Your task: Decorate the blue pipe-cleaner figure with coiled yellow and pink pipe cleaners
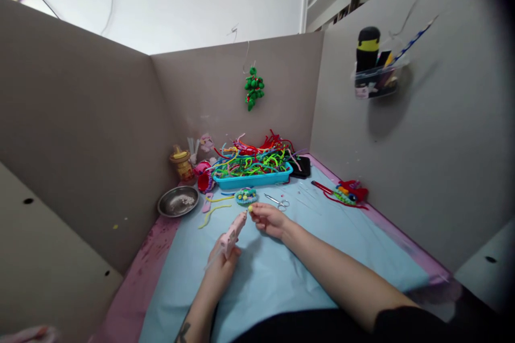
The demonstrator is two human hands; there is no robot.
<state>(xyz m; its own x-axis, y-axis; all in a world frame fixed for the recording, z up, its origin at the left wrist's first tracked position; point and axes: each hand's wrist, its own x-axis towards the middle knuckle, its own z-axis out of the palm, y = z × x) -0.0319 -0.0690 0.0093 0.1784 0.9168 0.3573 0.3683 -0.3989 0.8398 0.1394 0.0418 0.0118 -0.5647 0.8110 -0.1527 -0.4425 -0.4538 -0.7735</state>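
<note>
My left hand (222, 263) is wrapped round a pale pink hot glue gun (233, 233), its nozzle pointing up and to the right. Between the fingertips of my right hand (270, 220) is a small yellow ball (250, 208), close to the nozzle tip; whether the two touch I cannot tell. Just beyond lies a round light-blue piece (245, 196) dotted with yellow and other coloured bits. Yellow pipe cleaners (209, 215) lie to its left, and small scissors (277, 202) to its right.
A blue tray (257, 179) heaped with coloured pipe cleaners stands at the back. At left are a metal bowl (178, 202) with white bits and a jar (183, 166). Colourful pipe-cleaner pieces (351, 193) lie at right. Grey panels (233, 96) enclose the table.
</note>
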